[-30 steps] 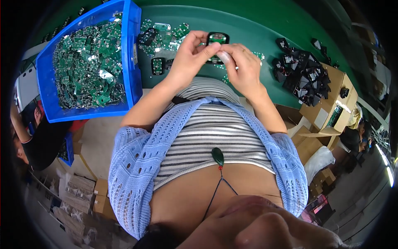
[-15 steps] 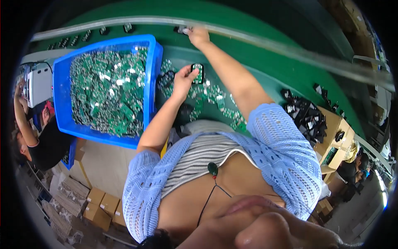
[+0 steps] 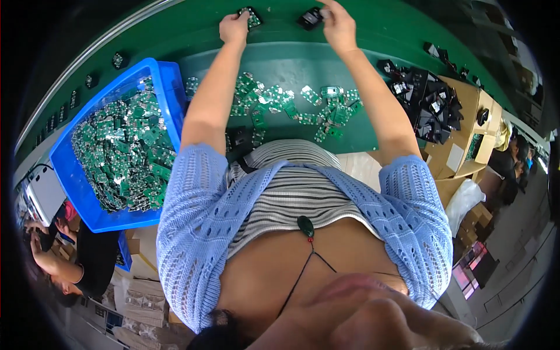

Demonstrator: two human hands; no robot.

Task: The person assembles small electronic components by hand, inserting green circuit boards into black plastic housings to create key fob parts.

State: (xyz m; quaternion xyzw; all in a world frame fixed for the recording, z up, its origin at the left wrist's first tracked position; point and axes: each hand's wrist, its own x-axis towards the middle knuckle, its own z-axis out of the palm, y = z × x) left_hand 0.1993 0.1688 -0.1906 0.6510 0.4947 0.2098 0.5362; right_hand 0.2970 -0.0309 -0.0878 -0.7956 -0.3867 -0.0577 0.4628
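Observation:
At the far side, over the green belt, my left hand (image 3: 234,29) is closed on a black plastic housing with a green circuit board (image 3: 252,18) in it. To its right, my right hand (image 3: 340,28) pinches the right end of another black plastic housing (image 3: 310,19); its fingertips are partly cut off by the upper edge. Loose green circuit boards (image 3: 332,111) lie scattered on the green bench between my forearms. Some of them are hidden behind my left forearm.
A blue bin (image 3: 162,81) full of circuit boards stands on the left. Black housings (image 3: 434,111) are heaped at the right, beside an open cardboard box (image 3: 466,140). More filled housings (image 3: 119,60) sit along the belt (image 3: 385,23). Another person (image 3: 93,256) works at the far left.
My left hand has moved away from the bench to the belt, carrying the housing with the board. My right hand has moved right with a housing. The view has shifted.

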